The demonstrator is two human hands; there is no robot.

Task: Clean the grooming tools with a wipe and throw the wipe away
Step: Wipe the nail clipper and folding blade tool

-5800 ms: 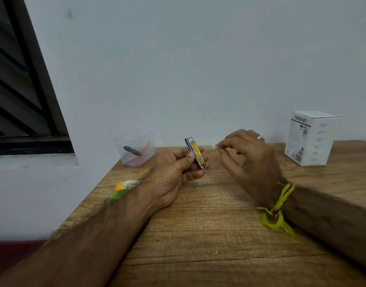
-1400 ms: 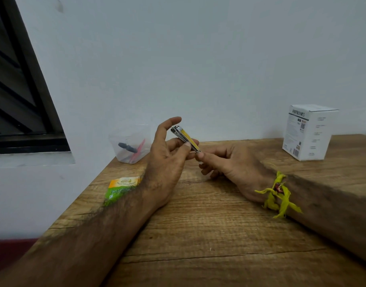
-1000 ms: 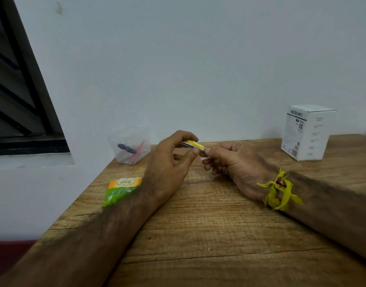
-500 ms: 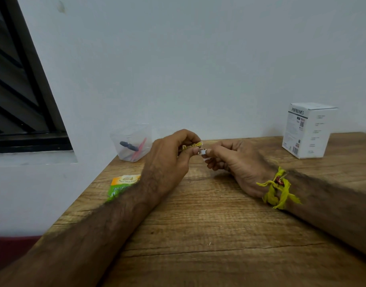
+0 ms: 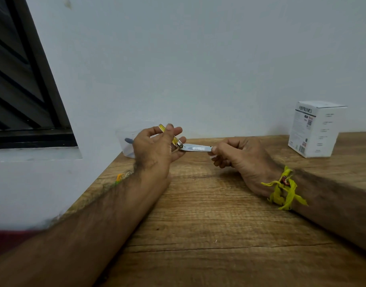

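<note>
My left hand point(image 5: 155, 150) grips a yellow-faced metal nail clipper point(image 5: 173, 139) above the back of the wooden table point(image 5: 209, 214). The clipper's flat file blade point(image 5: 196, 148) is swung out to the right and lies level. My right hand point(image 5: 238, 156) pinches the free end of that blade between thumb and forefinger. I cannot see a wipe in either hand. A green and orange sachet point(image 5: 119, 177) shows only as a sliver behind my left forearm.
A clear plastic cup point(image 5: 126, 141) with a dark tool in it stands in the back left corner, partly behind my left hand. A white carton point(image 5: 314, 129) stands at the back right. The white wall runs along the table's back edge.
The file blade has been pulled out of the clipper and now sticks out to the right. My right hand has drawn away from my left hand with the blade's tip.
</note>
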